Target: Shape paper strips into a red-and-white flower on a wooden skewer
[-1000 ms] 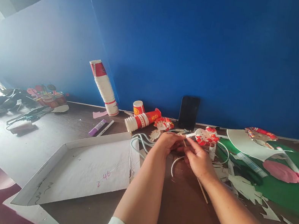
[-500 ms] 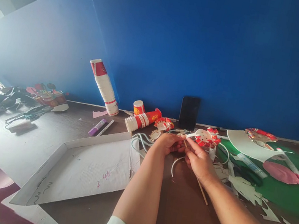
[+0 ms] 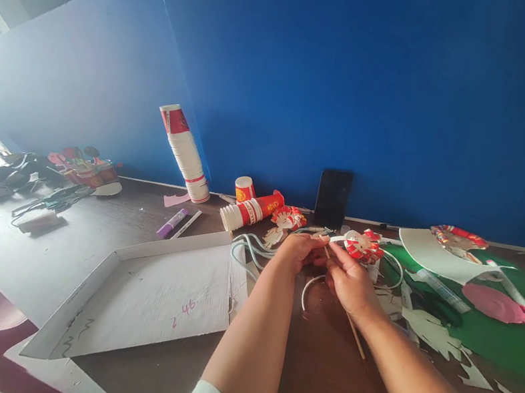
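Note:
My left hand (image 3: 302, 251) and my right hand (image 3: 349, 279) meet fingertip to fingertip over the table. A thin wooden stick (image 3: 356, 338) slants between them, its lower end sticking out below my right palm. My right fingers are closed round the stick; my left fingers pinch at its upper end, and the exact grip there is partly hidden. A short white strip (image 3: 337, 239) shows at the fingertips. Just beyond my right hand is a red-and-white flower cut from a paper cup (image 3: 364, 245). A white tube (image 3: 307, 291) curls below my hands.
A shallow white cardboard lid (image 3: 153, 299) lies at left. Behind it are stacked paper cups (image 3: 187, 159), lying cups (image 3: 252, 212) and a purple marker (image 3: 171, 223). A black phone (image 3: 332, 199) leans on the blue partition (image 3: 386, 96). Paper scraps (image 3: 435, 328) and green sheet (image 3: 505, 348) lie right.
The view has shifted very slightly. My hands stay together at the stick's upper end, with hardly any visible movement.

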Tool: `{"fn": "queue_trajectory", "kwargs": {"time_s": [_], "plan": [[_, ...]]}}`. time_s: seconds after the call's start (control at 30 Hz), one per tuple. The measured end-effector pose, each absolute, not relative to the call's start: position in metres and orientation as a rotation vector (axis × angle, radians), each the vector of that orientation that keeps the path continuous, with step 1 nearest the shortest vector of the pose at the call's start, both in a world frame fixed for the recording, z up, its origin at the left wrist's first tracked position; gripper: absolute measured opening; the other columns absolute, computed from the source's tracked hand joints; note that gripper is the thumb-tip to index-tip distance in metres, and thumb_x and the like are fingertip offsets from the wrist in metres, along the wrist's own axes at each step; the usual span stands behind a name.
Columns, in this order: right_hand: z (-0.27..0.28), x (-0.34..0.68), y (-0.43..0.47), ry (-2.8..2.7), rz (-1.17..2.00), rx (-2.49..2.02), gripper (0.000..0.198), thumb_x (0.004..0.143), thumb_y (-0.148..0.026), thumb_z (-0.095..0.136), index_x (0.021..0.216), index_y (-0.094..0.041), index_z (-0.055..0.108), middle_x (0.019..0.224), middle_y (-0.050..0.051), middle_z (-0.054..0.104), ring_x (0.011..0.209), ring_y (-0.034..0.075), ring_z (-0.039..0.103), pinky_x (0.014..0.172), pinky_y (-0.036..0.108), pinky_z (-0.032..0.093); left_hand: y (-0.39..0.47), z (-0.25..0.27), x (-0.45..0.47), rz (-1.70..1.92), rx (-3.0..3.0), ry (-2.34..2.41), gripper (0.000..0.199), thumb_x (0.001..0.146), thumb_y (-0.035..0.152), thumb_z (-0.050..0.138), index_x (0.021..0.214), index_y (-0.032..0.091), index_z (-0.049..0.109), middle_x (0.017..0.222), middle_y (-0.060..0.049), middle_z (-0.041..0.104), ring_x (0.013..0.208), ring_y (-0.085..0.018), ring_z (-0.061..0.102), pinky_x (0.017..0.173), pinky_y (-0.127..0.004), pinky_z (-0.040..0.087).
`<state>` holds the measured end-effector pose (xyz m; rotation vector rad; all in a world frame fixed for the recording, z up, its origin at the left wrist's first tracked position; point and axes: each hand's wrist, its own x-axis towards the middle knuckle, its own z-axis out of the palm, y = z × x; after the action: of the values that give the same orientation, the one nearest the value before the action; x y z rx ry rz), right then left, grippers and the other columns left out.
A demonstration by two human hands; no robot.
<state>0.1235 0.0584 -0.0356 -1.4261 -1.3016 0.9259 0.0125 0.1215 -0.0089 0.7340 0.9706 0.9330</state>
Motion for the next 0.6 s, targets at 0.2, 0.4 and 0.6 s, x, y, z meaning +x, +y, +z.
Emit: {"fn": "queue_trajectory", "kwargs": {"time_s": [0.2,0.4,0.6], "plan": [[-0.0393,0.1241,0.0604,-1.311,0.898,-1.433,0.06,0.081,-0.031,0.049,0.139,-0.02,0.046,0.074,0.004,0.07,0.047,0.015,0.053,0.05,0.032,0.046,0.1232,-0.0107,0.0131,0.907,0.789,0.97,0.022,0.069,0.02,0.076,0.067,0.011,0.056,0.051,0.002,0.05,0.044,-0.006,0.045,0.051,-0.024,0.043],[-0.0416,0.1258,0.0625,-1.327,0.911,-1.419,0.059,0.082,-0.033,0.048,0.139,-0.02,0.046,0.066,0.003,0.067,0.045,0.015,0.051,0.044,0.03,0.041,0.1235,-0.014,0.014,0.903,0.809,0.901,0.021,0.072,0.021,0.074,0.068,0.012,0.055,0.049,0.003,0.048,0.04,-0.007,0.045,0.044,-0.021,0.037],[-0.0373,0.1254,0.0611,-1.281,0.965,-1.43,0.059,0.081,-0.03,0.048,0.14,-0.022,0.046,0.049,-0.002,0.054,0.04,0.014,0.046,0.039,0.026,0.035,0.12,-0.0122,0.0138,0.936,0.786,0.851,0.026,0.072,0.022,0.074,0.06,0.012,0.053,0.048,0.002,0.049,0.04,-0.007,0.046,0.043,-0.02,0.036]]}}
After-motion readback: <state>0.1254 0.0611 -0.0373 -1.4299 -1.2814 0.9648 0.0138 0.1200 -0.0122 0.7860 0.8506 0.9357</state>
